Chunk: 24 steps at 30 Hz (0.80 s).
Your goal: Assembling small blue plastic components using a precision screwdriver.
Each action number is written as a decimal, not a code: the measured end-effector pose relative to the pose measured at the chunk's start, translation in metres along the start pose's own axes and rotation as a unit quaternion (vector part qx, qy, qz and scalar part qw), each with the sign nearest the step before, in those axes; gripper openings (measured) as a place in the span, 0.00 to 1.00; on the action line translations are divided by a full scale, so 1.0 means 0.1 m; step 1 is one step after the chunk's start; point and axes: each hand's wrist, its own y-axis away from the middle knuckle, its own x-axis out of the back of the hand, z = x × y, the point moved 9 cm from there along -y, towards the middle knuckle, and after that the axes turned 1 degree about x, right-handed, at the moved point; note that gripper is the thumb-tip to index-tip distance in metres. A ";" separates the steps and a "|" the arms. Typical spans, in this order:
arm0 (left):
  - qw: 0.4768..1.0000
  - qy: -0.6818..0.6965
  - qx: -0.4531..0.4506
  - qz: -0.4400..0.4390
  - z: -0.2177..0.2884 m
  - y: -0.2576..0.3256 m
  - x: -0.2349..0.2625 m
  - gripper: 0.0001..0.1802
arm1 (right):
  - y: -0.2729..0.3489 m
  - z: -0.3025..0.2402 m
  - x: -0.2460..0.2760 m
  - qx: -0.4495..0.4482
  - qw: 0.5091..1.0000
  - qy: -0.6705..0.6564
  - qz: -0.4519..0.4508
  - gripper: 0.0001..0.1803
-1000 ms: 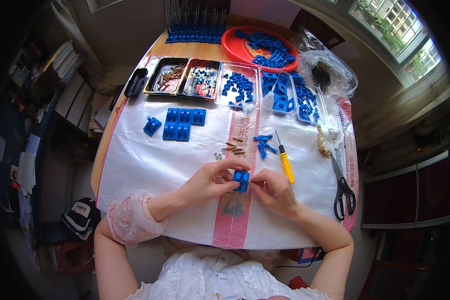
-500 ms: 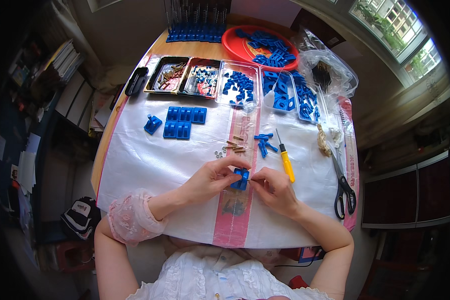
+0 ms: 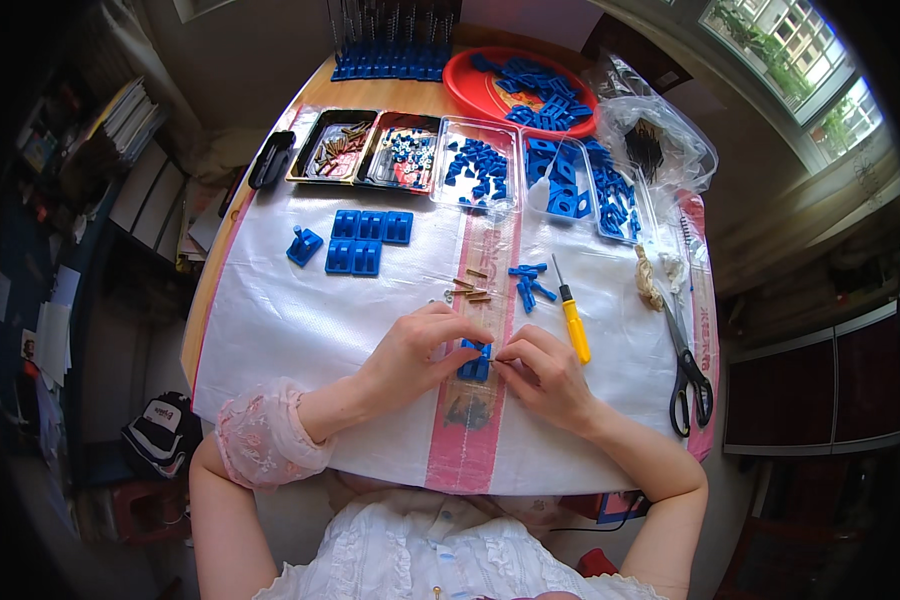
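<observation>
A small blue plastic bracket [image 3: 474,364] lies between my hands on the pink stripe of the sheet. My left hand [image 3: 417,348] reaches over it from the left, thumb and fingers closed on its upper part. On its right side, my right hand [image 3: 545,372] is pinched; whatever small piece sits at the fingertips is too tiny to make out. Beyond the hands lie several brass-coloured pins [image 3: 475,293] and small metal nuts [image 3: 449,295], the nuts partly hidden by my left hand. Slim blue plastic pieces [image 3: 527,285] lie beside a yellow-handled screwdriver [image 3: 573,325].
Blue brackets [image 3: 368,240] stand grouped at the left. Farther back are trays of pins [image 3: 338,150], nuts [image 3: 407,150] and blue parts [image 3: 480,170], plus a red basin [image 3: 465,90]. Black scissors [image 3: 688,385] lie at the right edge. White sheeting [image 3: 300,330] covers the table.
My left hand has shifted slightly up and covers more of the nuts. The bracket and my right fingertips have moved a little left.
</observation>
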 end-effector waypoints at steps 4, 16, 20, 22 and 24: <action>1.000 -0.010 0.014 -0.026 0.05 0.01 -0.03 0.13 | 0.01 0.02 -0.01 -0.002 1.000 0.007 -0.006 0.09; 0.998 -0.040 -0.027 -0.049 0.06 -0.01 -0.08 0.10 | 0.01 0.00 -0.02 0.008 1.000 0.019 0.000 0.09; 0.996 -0.054 -0.022 -0.066 0.05 -0.01 -0.06 0.10 | 0.03 0.04 -0.05 -0.004 1.000 0.024 -0.011 0.08; 0.996 -0.045 -0.021 -0.068 0.05 -0.02 -0.06 0.10 | 0.02 0.02 -0.05 0.004 0.999 0.040 -0.011 0.08; 0.997 -0.035 -0.021 -0.069 0.05 -0.02 -0.06 0.10 | 0.03 -0.04 -0.05 0.019 0.998 0.065 -0.005 0.08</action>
